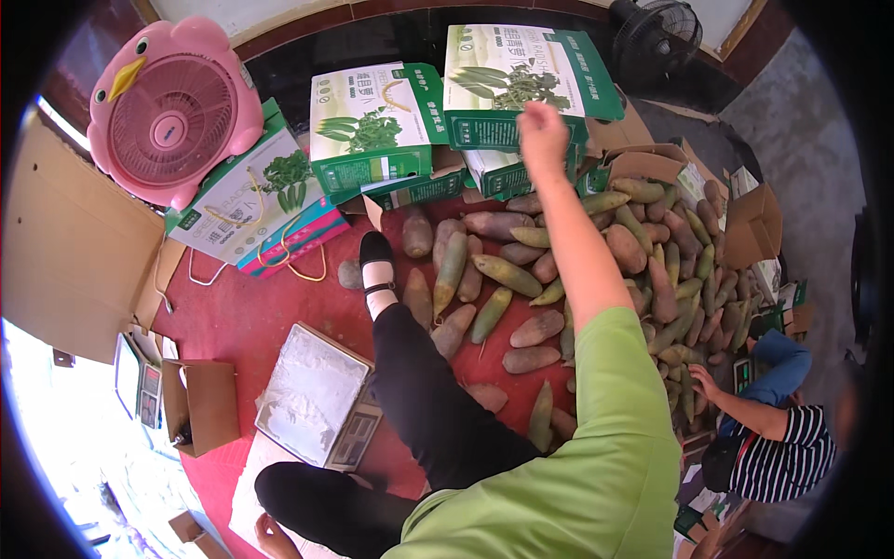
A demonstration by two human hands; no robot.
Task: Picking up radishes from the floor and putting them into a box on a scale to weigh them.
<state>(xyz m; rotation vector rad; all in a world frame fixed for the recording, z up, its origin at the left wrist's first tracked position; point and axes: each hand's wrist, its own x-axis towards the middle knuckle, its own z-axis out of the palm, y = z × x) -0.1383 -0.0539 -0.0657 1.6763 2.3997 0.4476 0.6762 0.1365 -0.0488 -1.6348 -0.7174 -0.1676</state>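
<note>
The hands lie well apart: the right hand is at the front of a green-and-white box atop others, grip unclear; I cannot tell the left hand's state. A leg and scale intervene; radishes crowd the right, a pink fan the far left.

Far centre: a rectangular cardboard carton, white above with dark-green side panels and a printed motif of green roots and leaves; the second rectangular cardboard carton, to its left, repeats this scheme. Far left: a pink round-grilled plastic fan with a yellow beak. Right: a heap of elongated root vegetables, mixed yellow-green and dull purplish brown, against a red floor covering. Near: a plain lime-green fabric top and black fabric trousers. Near right: a black-and-white striped fabric shirt.
</note>
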